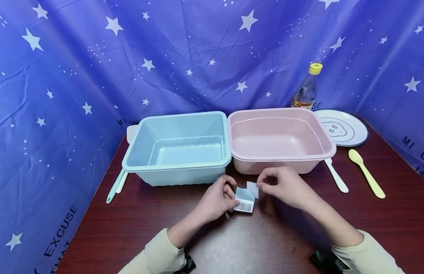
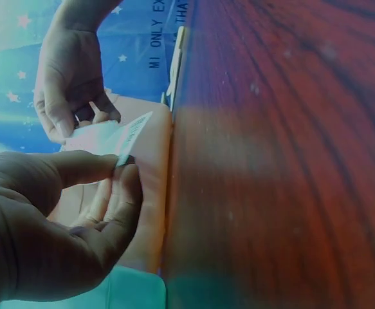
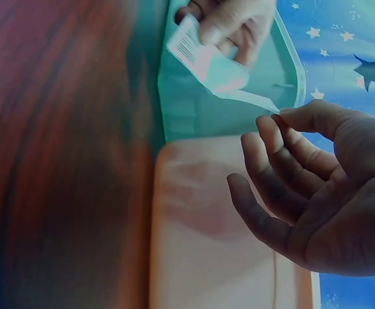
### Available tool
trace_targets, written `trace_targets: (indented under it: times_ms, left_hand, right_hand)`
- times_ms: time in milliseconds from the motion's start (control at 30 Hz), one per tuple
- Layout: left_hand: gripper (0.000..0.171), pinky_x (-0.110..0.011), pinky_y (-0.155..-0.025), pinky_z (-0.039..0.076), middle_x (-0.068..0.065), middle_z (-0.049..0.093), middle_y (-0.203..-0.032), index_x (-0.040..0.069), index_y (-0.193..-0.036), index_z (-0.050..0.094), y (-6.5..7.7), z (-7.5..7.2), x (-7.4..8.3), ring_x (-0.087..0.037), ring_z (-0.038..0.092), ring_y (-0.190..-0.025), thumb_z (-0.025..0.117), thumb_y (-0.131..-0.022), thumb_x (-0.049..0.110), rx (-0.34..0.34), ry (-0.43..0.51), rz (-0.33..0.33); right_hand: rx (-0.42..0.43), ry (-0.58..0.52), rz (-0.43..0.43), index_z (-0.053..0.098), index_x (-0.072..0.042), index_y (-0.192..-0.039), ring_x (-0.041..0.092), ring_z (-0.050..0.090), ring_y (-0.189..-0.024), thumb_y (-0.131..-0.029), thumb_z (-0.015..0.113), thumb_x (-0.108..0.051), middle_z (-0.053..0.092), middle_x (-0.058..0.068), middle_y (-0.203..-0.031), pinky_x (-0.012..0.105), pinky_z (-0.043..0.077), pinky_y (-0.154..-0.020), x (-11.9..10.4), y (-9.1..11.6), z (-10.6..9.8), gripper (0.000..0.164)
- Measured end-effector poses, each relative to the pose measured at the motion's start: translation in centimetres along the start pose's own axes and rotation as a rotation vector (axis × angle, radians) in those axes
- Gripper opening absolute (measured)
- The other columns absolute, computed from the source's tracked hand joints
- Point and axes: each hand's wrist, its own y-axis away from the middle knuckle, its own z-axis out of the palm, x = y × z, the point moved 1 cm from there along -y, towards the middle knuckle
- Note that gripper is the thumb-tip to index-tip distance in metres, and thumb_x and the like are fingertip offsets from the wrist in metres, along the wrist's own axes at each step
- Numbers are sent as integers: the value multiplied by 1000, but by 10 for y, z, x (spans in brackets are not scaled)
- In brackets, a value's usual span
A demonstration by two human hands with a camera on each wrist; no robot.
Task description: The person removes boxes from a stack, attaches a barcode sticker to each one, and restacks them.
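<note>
Just in front of the two basins, my left hand (image 1: 217,199) pinches a small light-blue and white packet (image 1: 244,204) with a barcode on one side. Its thumb and a finger grip the packet's edge, as the left wrist view shows. To the right, my right hand (image 1: 288,187) pinches the end of a thin pale slip (image 1: 252,189) between thumb and fingertip. In the right wrist view this slip (image 3: 255,100) reaches from the packet (image 3: 206,61) to the fingertips and appears joined to it. What the packet holds cannot be told.
Behind the hands stand a blue basin (image 1: 177,173) and a pink basin (image 1: 277,165), side by side. Right of them are a plate (image 1: 357,131), a yellow spoon (image 1: 367,177), a white handle (image 1: 337,177) and a yellow-capped bottle (image 1: 306,91). Left lies a mint-green handle (image 1: 114,188).
</note>
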Motion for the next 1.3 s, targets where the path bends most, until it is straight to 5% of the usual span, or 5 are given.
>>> trace_targets:
  times_ms: [233, 433, 700, 1000, 1300]
  left_hand:
    - [44, -23, -55, 49, -3, 61, -77, 0, -111, 52, 1, -1, -4, -13, 60, -61, 77, -76, -13, -54, -77, -54]
    - [25, -29, -80, 51, -6, 65, -97, 5, -102, 62, -1, -4, 2, -19, 62, -87, 75, -84, -5, 103, -244, 128]
    - [21, -31, -76, 52, 4, 66, -99, 12, -103, 71, 3, 1, 12, -8, 60, -89, 69, -91, -5, -54, -60, 326]
    - [8, -28, -71, 52, 6, 65, -92, 13, -89, 72, 2, 2, 13, -7, 58, -85, 78, -87, 9, -53, -15, 461]
    - [8, -24, -69, 48, 6, 61, -88, 12, -88, 70, 3, 2, 15, -7, 55, -81, 77, -89, 9, 50, -15, 310]
  right_hand:
    - [-35, -27, 7, 72, -19, -82, 8, 57, -71, -90, 73, -8, 62, -11, -74, 24, 47, -65, 1, 1, -11, 13]
    - [-214, -219, 19, 73, -12, -88, 12, 61, -72, -94, 71, -12, 66, -2, -77, 26, 51, -66, 0, 1, -8, 5]
    - [-366, -369, -5, 72, -8, -92, 21, 67, -75, -97, 69, -14, 69, 5, -83, 37, 57, -71, 0, 2, 5, 8]
    - [-417, -439, -34, 73, -6, -97, 17, 67, -78, -97, 67, -12, 70, 8, -89, 33, 56, -72, 2, 3, 12, 9]
    - [-304, -330, 62, 72, -5, -97, 15, 63, -72, -98, 66, -12, 67, 3, -81, 30, 53, -66, 7, 1, 0, 9]
